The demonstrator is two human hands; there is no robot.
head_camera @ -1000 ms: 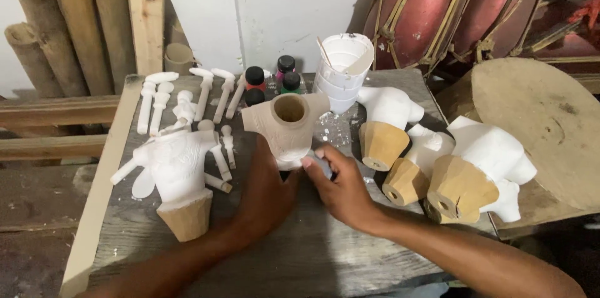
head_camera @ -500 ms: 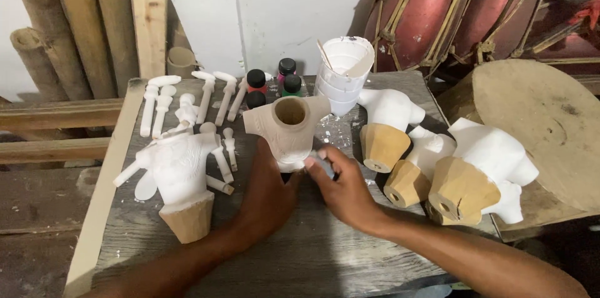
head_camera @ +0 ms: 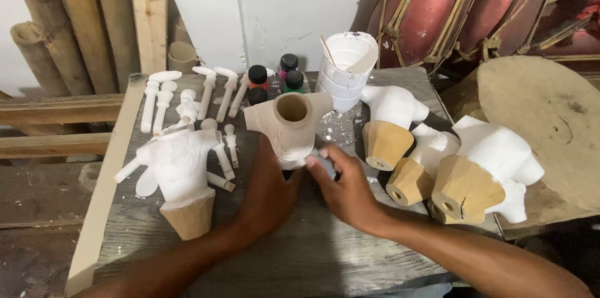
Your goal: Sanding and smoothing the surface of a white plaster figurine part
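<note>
A tan clay torso (head_camera: pixel 290 123) with an open neck hole stands at the table's middle, its lower part painted white. My left hand (head_camera: pixel 270 189) grips it from below and behind. My right hand (head_camera: pixel 345 187) is right beside it, fingers pinched at the torso's lower right edge on a small grey thing that I cannot make out. To the left lies a white-painted torso (head_camera: pixel 181 163) on a bare wooden cone base.
White limb pieces (head_camera: pixel 187 98) lie in rows at the back left. Small paint bottles (head_camera: pixel 275 78) and stacked white cups (head_camera: pixel 347 70) stand behind. Three white torsos with wooden bases (head_camera: pixel 437 160) lie at right on the grey wooden table (head_camera: pixel 312 254). Drums lean at back right.
My right hand has shifted slightly along the torso's lower edge. The left hand keeps its hold and the torso stays in place.
</note>
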